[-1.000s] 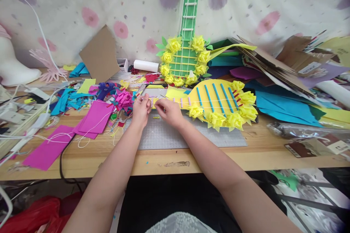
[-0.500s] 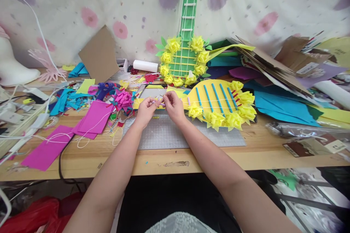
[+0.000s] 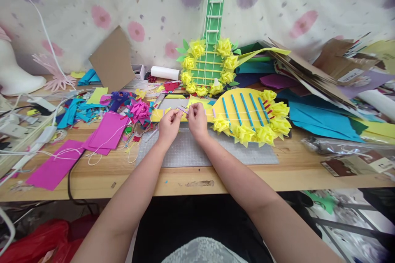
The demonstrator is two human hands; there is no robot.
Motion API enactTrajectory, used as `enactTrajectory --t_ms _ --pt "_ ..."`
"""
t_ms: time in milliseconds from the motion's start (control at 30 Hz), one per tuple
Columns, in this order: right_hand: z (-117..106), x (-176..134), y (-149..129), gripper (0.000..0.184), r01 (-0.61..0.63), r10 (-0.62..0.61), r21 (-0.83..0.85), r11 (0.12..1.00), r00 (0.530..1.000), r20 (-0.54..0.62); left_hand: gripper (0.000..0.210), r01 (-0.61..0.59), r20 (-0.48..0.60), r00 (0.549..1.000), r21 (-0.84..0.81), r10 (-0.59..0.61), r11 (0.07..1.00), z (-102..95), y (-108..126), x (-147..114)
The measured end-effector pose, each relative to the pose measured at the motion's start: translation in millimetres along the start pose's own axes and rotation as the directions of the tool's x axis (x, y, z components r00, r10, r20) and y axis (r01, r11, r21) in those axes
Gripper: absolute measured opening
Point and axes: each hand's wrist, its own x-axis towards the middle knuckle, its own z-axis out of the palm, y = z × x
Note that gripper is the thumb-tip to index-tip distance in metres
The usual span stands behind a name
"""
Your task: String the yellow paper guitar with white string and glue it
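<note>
A yellow toy guitar (image 3: 233, 109) lies on its side on the grey cutting mat (image 3: 197, 154), its neck running left beneath my hands. Blue strips cross its body, white strings run along it, and yellow paper flowers (image 3: 243, 132) edge its near and right sides. Over the neck, my left hand (image 3: 169, 125) pinches one end of a small purple strip (image 3: 182, 109). The fingertips of my right hand (image 3: 197, 120) are closed at the strip's other end. What else may be between the fingers is too small to make out.
A green toy guitar (image 3: 212, 28) leans against the patterned curtain behind. Magenta paper sheets (image 3: 108, 132), a purple glue gun (image 3: 119, 100), a magenta paper flower (image 3: 139, 110) and scraps lie left. Blue paper (image 3: 321, 117) and stacked cardboard (image 3: 308, 72) crowd the right. White cords cross the left side.
Both hands have shifted slightly, the left a little to the right, and the purple strip now slants between the fingertips. The view has moved slightly; the guitar stays in place.
</note>
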Motion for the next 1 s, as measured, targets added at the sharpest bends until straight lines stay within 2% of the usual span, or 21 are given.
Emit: enactTrajectory --t_ms 67,167,333,467,633,767,900,1000 --pt "-0.1 0.3 0.6 0.014 0.003 -0.003 -0.020 1.000 1.000 -0.010 0.015 0.031 0.026 0.999 -0.016 -0.030 0.999 2.9 0.6 -2.0" --pt "-0.4 0.8 1.3 0.014 0.014 -0.014 -0.048 0.999 1.000 0.001 0.015 0.140 0.056 0.989 -0.081 -0.136 0.987 5.1 -0.4 -2.3" --pt "-1.3 -0.7 0.9 0.016 0.113 -0.107 -0.080 0.990 0.992 0.069 0.026 0.292 0.050 0.956 -0.186 -0.288 0.938 4.9 -2.1 -0.1" --pt "-1.5 -2.6 -1.7 0.018 0.104 -0.098 -0.048 0.993 0.989 0.113 0.032 0.258 -0.023 0.961 -0.263 -0.274 0.929 4.5 1.9 1.9" --pt "0.3 -3.0 -3.2 0.023 0.049 -0.090 0.179 0.983 0.969 0.230 0.030 0.221 -0.118 0.952 -0.368 -0.281 0.903 -2.0 5.7 8.1" --pt "3.3 -4.7 -1.8 0.030 0.037 -0.115 0.279 0.959 0.956 0.270 0.030 0.221 -0.110 0.954 -0.377 -0.280 0.900 -4.5 5.2 9.6" --pt "4.3 -5.2 -1.3 0.022 0.052 -0.119 0.257 0.965 0.960 0.252 0.031 0.230 -0.105 0.954 -0.350 -0.282 0.908 -1.3 4.2 6.2" --pt "5.2 -4.3 -0.6 0.021 0.017 -0.092 0.289 0.957 0.964 0.248 0.031 0.242 -0.063 0.959 -0.329 -0.277 0.913 2.1 3.8 3.1"
